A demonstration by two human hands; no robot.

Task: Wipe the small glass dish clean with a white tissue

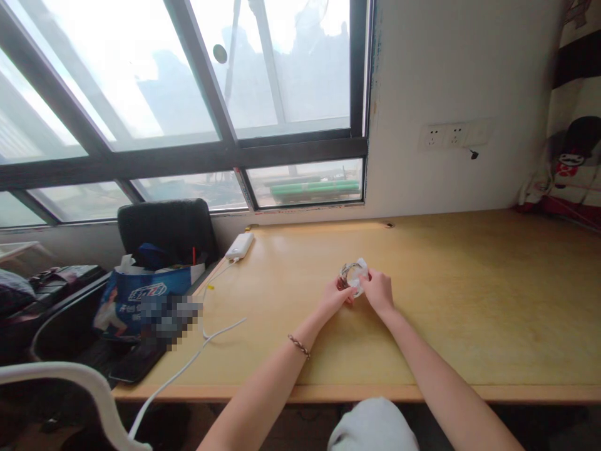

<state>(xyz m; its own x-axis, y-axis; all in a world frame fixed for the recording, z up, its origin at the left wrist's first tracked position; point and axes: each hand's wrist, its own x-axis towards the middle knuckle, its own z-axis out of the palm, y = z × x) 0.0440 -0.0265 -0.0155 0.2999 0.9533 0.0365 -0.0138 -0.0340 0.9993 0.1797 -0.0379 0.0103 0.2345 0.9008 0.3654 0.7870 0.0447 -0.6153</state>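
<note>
My left hand [340, 294] is closed on the left side of a small round, glassy-looking object [346, 272], with a dark, patterned rim and a pale middle. Its exact kind is too small to make out. Opposite it, my right hand [377, 289] pinches a crumpled white tissue [362, 265] that lies against the object's right side and rim. Both hands meet over the middle of the wooden table [451, 300]. Fingers hide the object's lower edge. A braided bracelet [299, 346] circles my left wrist.
A white power bank [239, 247] with a white cable [188, 363] lies at the table's left edge. Left of it, a blue bag [141, 294] stands on a black chair [166, 225]. Wall sockets [444, 135] and windows are behind; a patterned curtain [575, 150] hangs at right.
</note>
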